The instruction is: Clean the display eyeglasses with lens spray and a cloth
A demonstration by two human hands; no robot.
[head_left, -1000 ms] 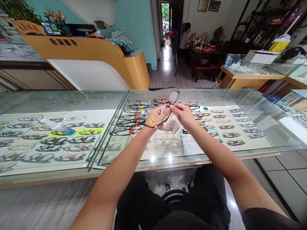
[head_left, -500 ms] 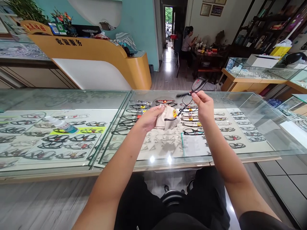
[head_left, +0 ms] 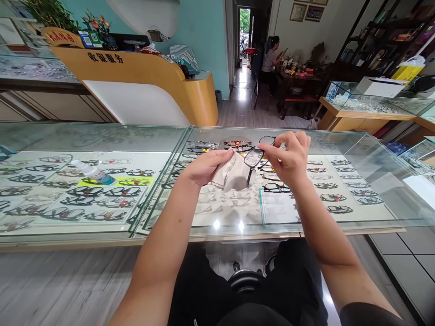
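Above the glass display counter (head_left: 234, 228), my left hand (head_left: 208, 166) is closed on a pale cleaning cloth (head_left: 231, 174) that hangs from between thumb and fingers. My right hand (head_left: 290, 156) pinches a pair of dark-framed eyeglasses (head_left: 254, 158) near the middle of the frame. One lens faces me, and a temple arm points down in front of the cloth. The other lens is partly behind my fingers. Whether the glasses touch the cloth I cannot tell.
A spray bottle (head_left: 93, 173) lies tilted on the counter at the left. Rows of eyeglasses (head_left: 124, 192) show under the glass. Beyond stands an orange reception desk (head_left: 200, 97). A person (head_left: 271, 63) sits at a table at the back. More showcases (head_left: 374, 104) stand on the right.
My right hand has turned and brought the eyeglasses lower and to the left, nearer the cloth. The cloth hangs more spread out. The whole view has shifted slightly.
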